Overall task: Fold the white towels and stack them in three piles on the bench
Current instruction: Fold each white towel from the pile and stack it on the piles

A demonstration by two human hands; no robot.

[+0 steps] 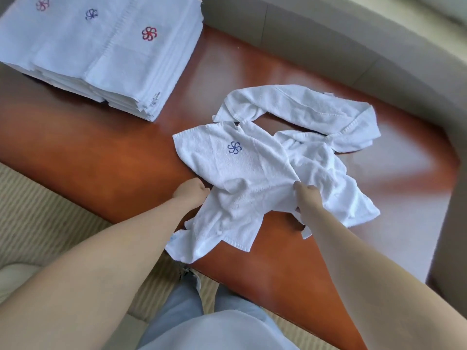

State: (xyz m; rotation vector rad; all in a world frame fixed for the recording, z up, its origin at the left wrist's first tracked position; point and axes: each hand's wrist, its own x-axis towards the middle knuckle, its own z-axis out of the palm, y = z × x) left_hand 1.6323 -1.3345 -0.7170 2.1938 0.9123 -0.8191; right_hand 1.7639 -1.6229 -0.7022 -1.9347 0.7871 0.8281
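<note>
Three piles of folded towels (96, 54) at the bench's (106, 157) far left corner, side by side, touching. Near the front edge, left hand (190, 194) pinching the crumpled blue-logo towel's (242, 178) left side, right hand (307, 195) pinching its middle. Another loose towel (303, 109) just behind, toward the right end.

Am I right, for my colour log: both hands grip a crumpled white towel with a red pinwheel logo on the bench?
Not quite: the head view shows a blue logo. Otherwise yes: left hand and right hand grip the crumpled white towel on the bench.
</note>
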